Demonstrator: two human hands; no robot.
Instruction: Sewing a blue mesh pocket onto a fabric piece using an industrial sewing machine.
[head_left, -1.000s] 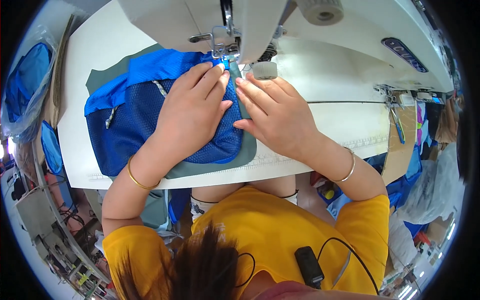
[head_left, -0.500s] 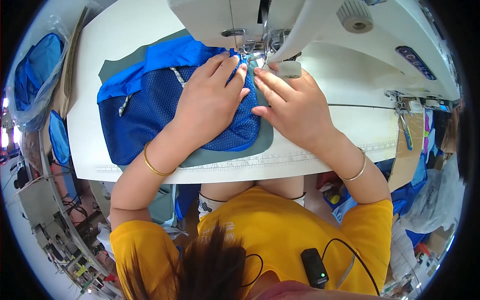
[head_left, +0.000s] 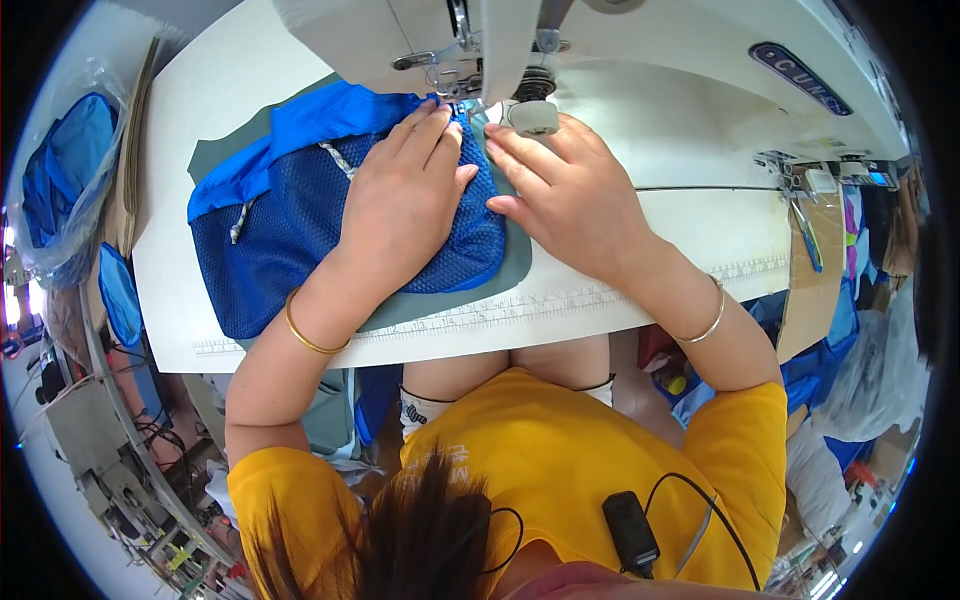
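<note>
A blue mesh pocket piece [head_left: 310,210] with a smooth blue upper band lies on a grey-green fabric panel [head_left: 515,262] at the sewing machine [head_left: 680,70]. My left hand [head_left: 400,195] rests flat on the mesh, fingers stretched toward the needle area and pressing the cloth by the pocket's right edge. On the other side of that edge, my right hand [head_left: 575,195] lies with fingers extended, their tips by the panel near the presser foot. The machine head and a white knob [head_left: 533,117] partly cover the needle area, so the stitching point is hard to make out. A patterned cord [head_left: 338,158] sticks out of the pocket.
The white table [head_left: 690,225] has a printed ruler strip [head_left: 570,298] along its front edge. A clear bag of blue pieces [head_left: 70,170] hangs at the left. Tweezers [head_left: 806,236] and cardboard [head_left: 815,290] are at the right edge, with plastic bags below.
The view has shifted slightly, so the machine appears farther left and higher. Both hands stay beside the pocket's right edge, with little visible change in their grip or the cloth.
</note>
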